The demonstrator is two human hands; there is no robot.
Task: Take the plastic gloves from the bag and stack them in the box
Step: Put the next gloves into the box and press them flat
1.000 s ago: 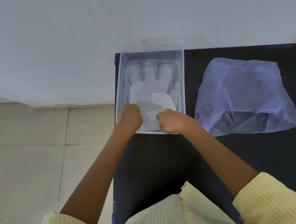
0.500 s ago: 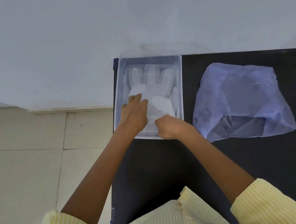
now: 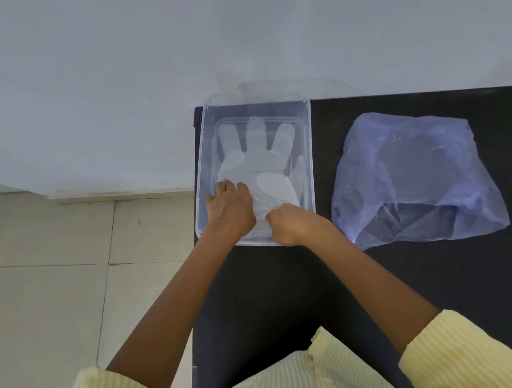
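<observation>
A: In the head view, where do the plastic gloves (image 3: pixel 257 159) lie from the fingers?

B: They lie flat in the clear box (image 3: pixel 311 156), directly beyond both hands. The cuff end is under the fingers and the glove tips point away from them, toward the wall. So the long axis runs straight ahead from the fingers, along the long side of the box.

A: And what do the hands hold?

B: The right hand (image 3: pixel 292 224) is closed like a fist at the near edge of the box. It seems to pinch the cuff of the top glove, because a crease in the plastic leads to it. The left hand (image 3: pixel 231 210) is just beside it, inside the box. Its fingers (image 3: pixel 241 188) are bent down onto the left part of the glove, but the tips are hidden, so I cannot tell if they grip or only press.

A: What does the next move depend on?

B: I judge this glove is nearly placed, so the next one must come from the bag (image 3: pixel 410 171). It lies on the dark surface (image 3: pixel 416 287), to the right of the right-hand fingers and apart from the box. The right hand is nearer to it. If gloves remain inside, I cannot see clearly.
</observation>
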